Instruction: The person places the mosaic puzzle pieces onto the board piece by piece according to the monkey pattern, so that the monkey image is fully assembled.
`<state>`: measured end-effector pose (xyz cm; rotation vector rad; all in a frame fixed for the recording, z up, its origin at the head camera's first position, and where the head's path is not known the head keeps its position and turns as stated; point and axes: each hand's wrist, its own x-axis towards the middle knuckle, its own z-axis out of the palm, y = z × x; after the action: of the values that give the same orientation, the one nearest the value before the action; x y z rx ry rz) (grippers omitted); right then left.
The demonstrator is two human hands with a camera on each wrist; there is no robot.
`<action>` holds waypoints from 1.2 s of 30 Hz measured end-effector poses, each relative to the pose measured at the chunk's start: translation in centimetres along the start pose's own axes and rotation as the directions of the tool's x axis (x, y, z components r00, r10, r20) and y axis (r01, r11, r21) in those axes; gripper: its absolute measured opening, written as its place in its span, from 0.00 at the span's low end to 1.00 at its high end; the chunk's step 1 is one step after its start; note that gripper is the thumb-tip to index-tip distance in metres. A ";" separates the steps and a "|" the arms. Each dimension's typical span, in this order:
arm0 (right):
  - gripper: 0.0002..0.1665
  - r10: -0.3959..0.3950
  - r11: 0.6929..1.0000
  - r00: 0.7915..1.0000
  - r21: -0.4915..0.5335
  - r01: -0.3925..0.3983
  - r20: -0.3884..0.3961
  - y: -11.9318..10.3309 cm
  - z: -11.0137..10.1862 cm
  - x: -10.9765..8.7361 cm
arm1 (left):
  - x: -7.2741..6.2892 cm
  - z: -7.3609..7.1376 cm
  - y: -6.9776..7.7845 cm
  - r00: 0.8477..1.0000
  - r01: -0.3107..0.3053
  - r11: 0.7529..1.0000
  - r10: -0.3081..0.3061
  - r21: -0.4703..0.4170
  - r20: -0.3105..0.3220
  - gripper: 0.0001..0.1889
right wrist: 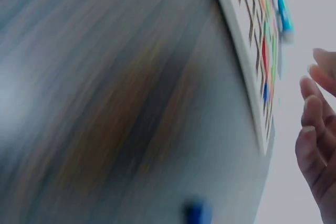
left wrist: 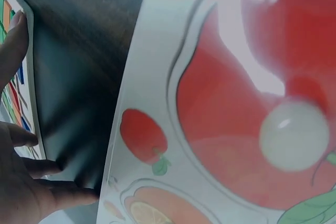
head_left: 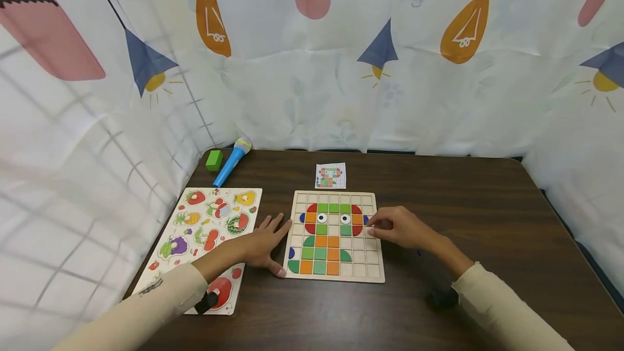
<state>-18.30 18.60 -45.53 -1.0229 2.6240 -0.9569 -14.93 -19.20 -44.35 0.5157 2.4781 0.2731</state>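
A pale wooden grid board (head_left: 358,271) lies on the table, set with coloured tiles that form a figure with two eye tiles (head_left: 322,218). My left hand (head_left: 260,245) spreads its fingers along the board's left edge, its thumb at the lower left corner. At the right edge, my right hand (head_left: 402,227) has its fingers bent, with the fingertips beside a blue half-round tile (head_left: 366,220). That tile sits in the grid in the right wrist view, and nothing shows between the fingers (right wrist: 310,111) there. Another blue tile (head_left: 292,253) lies at the lower left of the grid.
Behind the board is a small pattern card (head_left: 330,176). A fruit puzzle board (head_left: 195,242) lies to the left, under my left forearm. Farther back are a green block (head_left: 214,160) and a blue toy microphone (head_left: 231,163). A small blue piece (right wrist: 198,212) lies on the table to the right.
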 end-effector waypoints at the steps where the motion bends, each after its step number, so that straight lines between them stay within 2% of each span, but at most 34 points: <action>1: 0.09 0.017 1.000 1.000 -0.001 -0.017 0.008 0.5 -0.4 -0.7 | -0.1 0.1 0.0 1.000 -0.002 1.000 0.002 -0.002 -0.004 0.64; 7: 0.10 0.085 0.996 0.994 -0.020 -0.084 0.075 3.8 -2.7 -4.7 | -0.3 0.5 0.0 1.000 0.004 1.000 -0.005 -0.012 -0.007 0.63; 14: 0.14 0.038 0.999 0.990 -0.026 -0.035 0.136 5.2 -3.9 -7.8 | -0.3 0.5 -0.2 1.000 -0.001 1.000 0.001 -0.023 -0.006 0.63; 17: 0.13 0.046 0.999 0.987 -0.029 -0.042 0.154 5.4 -3.7 -8.5 | -0.4 0.4 -0.2 1.000 -0.007 1.000 0.007 -0.024 -0.003 0.63; 23: 0.06 0.077 0.995 0.992 -0.075 -0.070 0.096 5.7 -3.5 -9.0 | -0.3 0.3 -0.1 1.000 -0.002 1.000 0.002 -0.017 -0.006 0.63; 30: 0.04 0.105 0.994 0.990 -0.047 -0.101 0.097 5.8 -3.4 -9.3 | -0.1 0.4 0.0 1.000 0.006 1.000 -0.006 -0.018 0.001 0.63; 36: 0.07 0.061 0.995 0.996 -0.087 -0.055 0.065 5.9 -3.2 -9.7 | 0.0 0.5 -0.1 1.000 0.008 1.000 -0.008 -0.010 0.000 0.63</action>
<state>-15.41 29.91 -47.44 -0.9743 2.6433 -0.7901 -14.63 -19.24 -44.76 0.5009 2.4772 0.2825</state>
